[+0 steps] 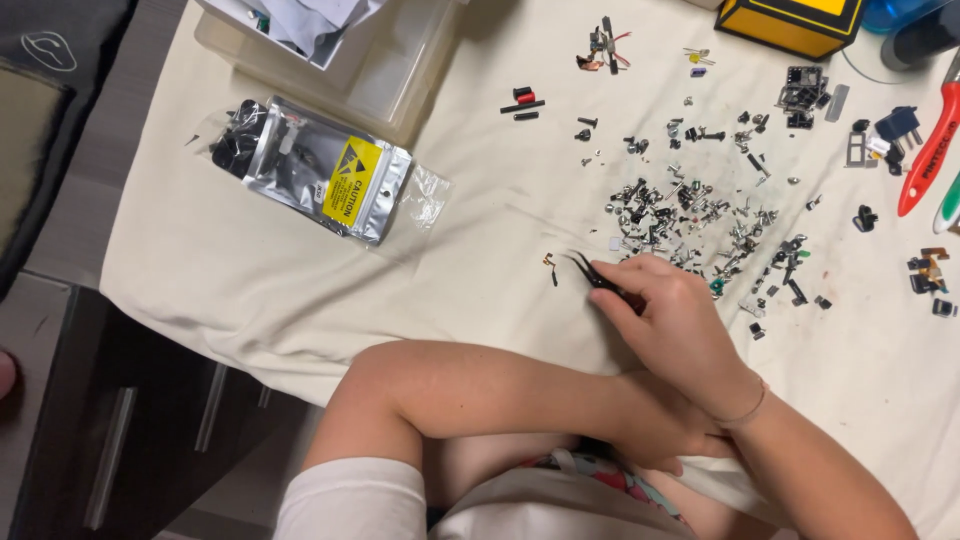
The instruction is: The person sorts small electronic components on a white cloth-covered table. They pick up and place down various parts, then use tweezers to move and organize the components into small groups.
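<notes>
While right hand (pixel 672 322) grip pinches black tweezers (pixel 592 273), silver bag (pixel 318 172) with yellow triangular label far left.

Off-work items on the cloth-covered surface (pixel 250 280)

A silver foil bag (pixel 318 172) is seen upper left, a yellow box (pixel 790 22) upper right, a red-handled tool (pixel 932 150) at the right edge.

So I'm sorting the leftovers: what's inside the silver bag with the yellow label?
Through the clear end of the silver bag, dark, black pieces show, packed together. The rest of the contents is hidden behind the foil and the yellow label.
</notes>
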